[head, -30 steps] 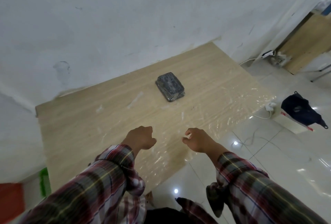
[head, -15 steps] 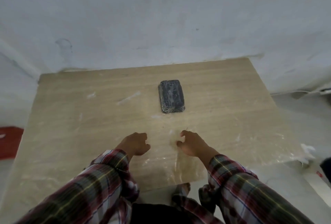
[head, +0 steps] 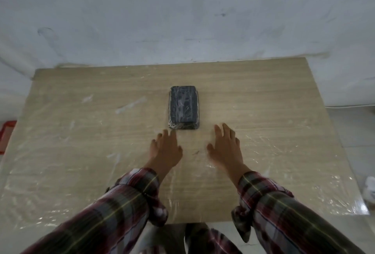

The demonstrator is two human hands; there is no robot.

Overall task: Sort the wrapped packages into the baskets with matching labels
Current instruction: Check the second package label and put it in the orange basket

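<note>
The tabletop [head: 263,111], a pale wood-grain slab under clear film, fills most of the view and carries just 1 wrapped package [head: 184,107]. That dark, film-wrapped block lies flat near the middle, long side running away from the person, touching neither hand. No basket with a readable label is in view; only a red edge [head: 5,138] shows at the far left, and what it belongs to cannot be told. Judging from this, the sorting of this package has not begun: it has yet to be lifted, its label read, and carried to a matching basket. Whether other packages are already sorted cannot be seen.

The left hand [head: 165,149] is flat and empty, fingers spread, fingertips just short of the package's near left corner. The right hand [head: 225,147] is likewise opened and empty, just beside the near right corner.

Half a second ago both hands were curled into loose fists nearer the table's front edge; they have since unfolded and moved forward to flank the package, which has not shifted.
</note>
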